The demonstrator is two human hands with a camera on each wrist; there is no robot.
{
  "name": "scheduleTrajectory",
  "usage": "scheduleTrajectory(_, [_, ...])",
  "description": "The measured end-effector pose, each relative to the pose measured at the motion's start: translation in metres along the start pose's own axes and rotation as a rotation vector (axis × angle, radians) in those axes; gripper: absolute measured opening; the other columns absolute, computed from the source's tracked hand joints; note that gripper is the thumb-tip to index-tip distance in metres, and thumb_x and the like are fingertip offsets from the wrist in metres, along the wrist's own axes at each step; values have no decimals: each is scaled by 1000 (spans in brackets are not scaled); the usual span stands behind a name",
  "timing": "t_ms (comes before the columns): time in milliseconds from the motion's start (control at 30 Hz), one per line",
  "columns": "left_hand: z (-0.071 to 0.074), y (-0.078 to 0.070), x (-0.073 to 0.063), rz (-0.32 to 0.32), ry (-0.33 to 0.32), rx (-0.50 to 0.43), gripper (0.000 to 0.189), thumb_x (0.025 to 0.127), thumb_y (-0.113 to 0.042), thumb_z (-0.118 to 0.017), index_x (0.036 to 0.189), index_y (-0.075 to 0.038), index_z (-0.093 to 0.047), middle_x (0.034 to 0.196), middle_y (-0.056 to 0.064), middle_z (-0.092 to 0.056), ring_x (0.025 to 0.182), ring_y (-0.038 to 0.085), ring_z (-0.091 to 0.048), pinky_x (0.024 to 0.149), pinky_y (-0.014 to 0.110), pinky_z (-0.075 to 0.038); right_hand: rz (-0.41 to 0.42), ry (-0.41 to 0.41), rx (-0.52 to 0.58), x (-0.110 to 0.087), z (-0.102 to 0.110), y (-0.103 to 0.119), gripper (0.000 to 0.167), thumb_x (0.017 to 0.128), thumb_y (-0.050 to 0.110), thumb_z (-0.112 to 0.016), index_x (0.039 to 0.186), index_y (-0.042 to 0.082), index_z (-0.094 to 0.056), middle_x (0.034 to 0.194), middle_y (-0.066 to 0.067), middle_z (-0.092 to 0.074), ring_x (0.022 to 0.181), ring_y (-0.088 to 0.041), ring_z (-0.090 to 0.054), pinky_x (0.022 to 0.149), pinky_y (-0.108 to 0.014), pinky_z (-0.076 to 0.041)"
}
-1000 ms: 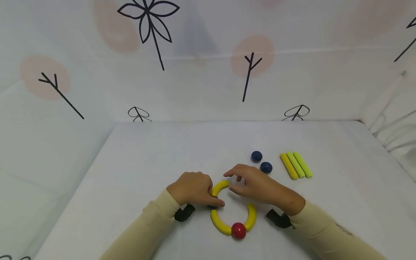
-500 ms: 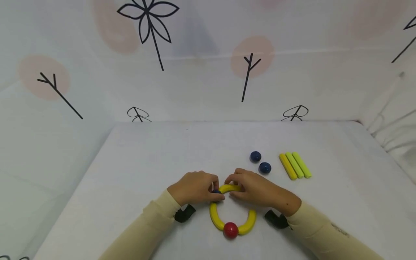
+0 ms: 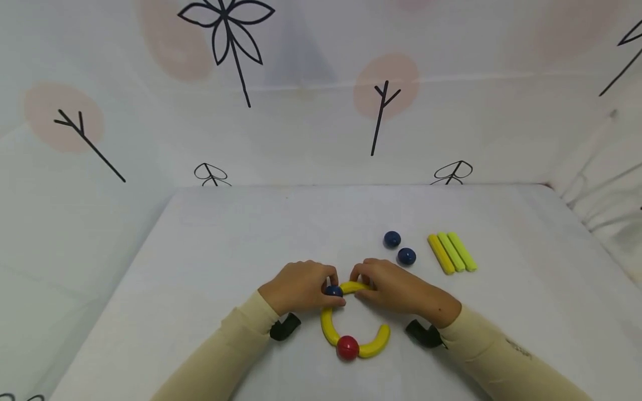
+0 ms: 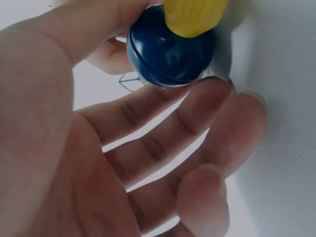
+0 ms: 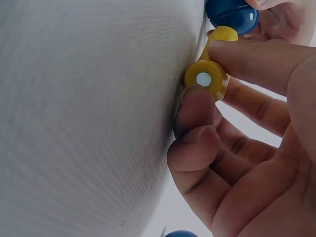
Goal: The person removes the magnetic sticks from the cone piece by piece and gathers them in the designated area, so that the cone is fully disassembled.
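My left hand (image 3: 296,287) pinches a glossy blue ball (image 4: 170,49) between thumb and fingers. A yellow curved rod (image 3: 353,286) meets that ball, and my right hand (image 3: 401,289) pinches it near its free end. That end (image 5: 191,78) shows a pale round disc. Below the blue ball, another yellow curved rod (image 3: 327,328) runs down to a red ball (image 3: 348,347). From the red ball a third curved rod (image 3: 376,345) bends up to the right, its tip apart from the other pieces. Together they form a ring with a gap at right.
Two loose blue balls, a farther one (image 3: 392,239) and a nearer one (image 3: 406,256), lie beyond my right hand. To their right, a straight yellow rod (image 3: 441,254) lies beside two lime rods (image 3: 462,252). A white cloth (image 3: 241,234) covers the table, and a patterned sheet (image 3: 301,133) hangs behind.
My right hand has come down onto the upper curved rod and grips it. That rod has swung to the right, and the red ball with the lower rods has shifted left.
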State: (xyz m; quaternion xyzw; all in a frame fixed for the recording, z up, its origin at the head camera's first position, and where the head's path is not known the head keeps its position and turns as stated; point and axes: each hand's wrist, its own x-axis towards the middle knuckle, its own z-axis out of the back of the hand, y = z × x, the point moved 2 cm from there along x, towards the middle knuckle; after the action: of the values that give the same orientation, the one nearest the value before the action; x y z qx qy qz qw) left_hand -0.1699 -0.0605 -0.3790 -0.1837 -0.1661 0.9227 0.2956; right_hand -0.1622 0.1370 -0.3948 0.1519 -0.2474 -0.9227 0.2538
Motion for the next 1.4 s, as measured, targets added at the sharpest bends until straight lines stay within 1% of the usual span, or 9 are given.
scheduleTrajectory(200, [0,0,1,6,1,-21,31,85,-48,-77,96,-20,-68,68,-10,-58,62,7,-51,56,22,-40,12,3,17,0,2,-1,17,91,17,-74,107,15,-70,86,6,-59,75,-8,-51,67,-20,-47])
scheduleTrajectory(467, [-1,2,2,-4,10,-43,31,85,-46,-78,98,-19,-69,69,-9,-58,62,6,-50,56,21,-39,27,24,57,2,2,-5,15,93,16,-72,107,15,-68,87,6,-58,77,-8,-52,69,-20,-48])
scheduleTrajectory(733, [-1,3,3,-3,14,-39,31,85,-46,-78,99,-20,-70,69,-9,-58,61,6,-49,55,21,-38,17,39,75,3,3,-7,14,94,17,-70,108,15,-66,88,6,-58,79,-9,-52,71,-21,-48])
scheduleTrajectory(967, [0,2,2,0,23,-41,32,83,-46,-79,99,-21,-70,69,-8,-57,62,6,-50,56,21,-38,-35,42,128,4,3,-9,15,95,16,-68,109,14,-64,88,4,-60,79,-11,-54,70,-24,-49])
scheduleTrajectory(1067, [0,2,2,-3,23,-38,32,83,-46,-79,100,-21,-70,70,-9,-57,63,6,-50,56,21,-38,-21,38,136,2,5,-9,15,95,16,-68,109,14,-64,87,4,-60,78,-11,-54,69,-23,-49])
scheduleTrajectory(1167, [0,2,2,3,30,-36,32,83,-47,-79,100,-21,-70,70,-9,-57,63,6,-50,57,21,-38,-1,27,129,0,8,-9,15,95,17,-68,110,14,-64,88,4,-60,76,-10,-53,67,-23,-48])
scheduleTrajectory(1267, [-1,2,2,7,36,-38,33,83,-47,-79,100,-21,-70,70,-9,-57,63,6,-50,57,21,-39,4,-2,112,-3,14,-9,15,95,16,-68,110,14,-64,88,3,-61,75,-10,-53,66,-22,-49])
scheduleTrajectory(1400, [0,2,3,6,33,-33,32,83,-47,-79,99,-21,-70,69,-9,-57,63,6,-51,56,21,-38,-28,-71,99,-4,23,-7,16,95,16,-68,110,14,-64,91,2,-63,76,-12,-55,66,-23,-50])
